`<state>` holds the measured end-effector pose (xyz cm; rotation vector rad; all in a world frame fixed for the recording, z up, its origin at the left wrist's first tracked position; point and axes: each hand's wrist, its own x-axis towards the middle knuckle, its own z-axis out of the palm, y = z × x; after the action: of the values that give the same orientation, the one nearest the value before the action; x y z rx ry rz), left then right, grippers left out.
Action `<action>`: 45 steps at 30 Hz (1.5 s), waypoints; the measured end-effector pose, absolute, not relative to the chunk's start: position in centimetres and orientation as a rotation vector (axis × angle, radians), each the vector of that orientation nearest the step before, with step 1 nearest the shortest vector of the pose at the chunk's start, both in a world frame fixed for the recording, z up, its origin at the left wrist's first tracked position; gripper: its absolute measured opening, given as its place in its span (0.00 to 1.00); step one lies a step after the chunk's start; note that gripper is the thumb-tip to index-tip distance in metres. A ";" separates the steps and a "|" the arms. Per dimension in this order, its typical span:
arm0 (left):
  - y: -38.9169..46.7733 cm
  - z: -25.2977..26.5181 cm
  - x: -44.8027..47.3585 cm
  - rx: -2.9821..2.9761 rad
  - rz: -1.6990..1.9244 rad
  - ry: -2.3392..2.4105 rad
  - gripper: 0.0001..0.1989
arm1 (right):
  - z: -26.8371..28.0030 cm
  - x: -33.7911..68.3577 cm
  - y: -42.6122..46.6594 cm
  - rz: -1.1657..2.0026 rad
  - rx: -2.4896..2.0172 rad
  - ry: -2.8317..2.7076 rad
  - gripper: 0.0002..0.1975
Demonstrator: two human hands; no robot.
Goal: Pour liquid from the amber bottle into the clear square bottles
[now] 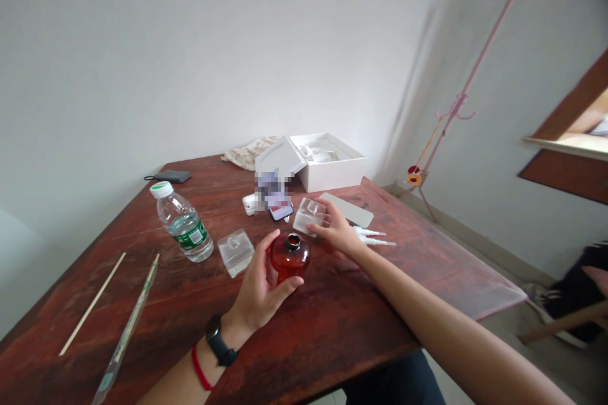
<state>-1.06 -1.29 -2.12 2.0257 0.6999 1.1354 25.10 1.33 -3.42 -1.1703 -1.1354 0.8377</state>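
Observation:
My left hand (260, 281) is wrapped around a round red glass bottle (291, 262), which has an uncapped dark neck. On that wrist are a black band and a red cord. My right hand (338, 226) pinches the right edge of a clear square plastic piece (303, 215) with a round knob on top, just behind the bottle. A second clear square piece (236, 252) like it lies to the left of my left hand. White pump nozzles (373, 237) with thin tubes lie to the right, partly hidden by my right hand.
A capped water bottle (190, 231) stands at left, near a bare stick (92, 304) and a wrapped pair of chopsticks (130, 316). Toward the wall are a white box (335, 176), its leaning lid (278, 157), a phone (281, 211), a white earphone case (249, 204) and a cloth.

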 end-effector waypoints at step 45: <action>-1.5 -1.9 -1.0 2.062 1.193 0.683 0.38 | 0.0 24.1 -1.3 0.741 -1.307 -1.286 0.22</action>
<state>-1.03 -1.45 -1.93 2.0620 0.6828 1.1930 24.14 -1.34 0.04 -1.3066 -1.2862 0.7409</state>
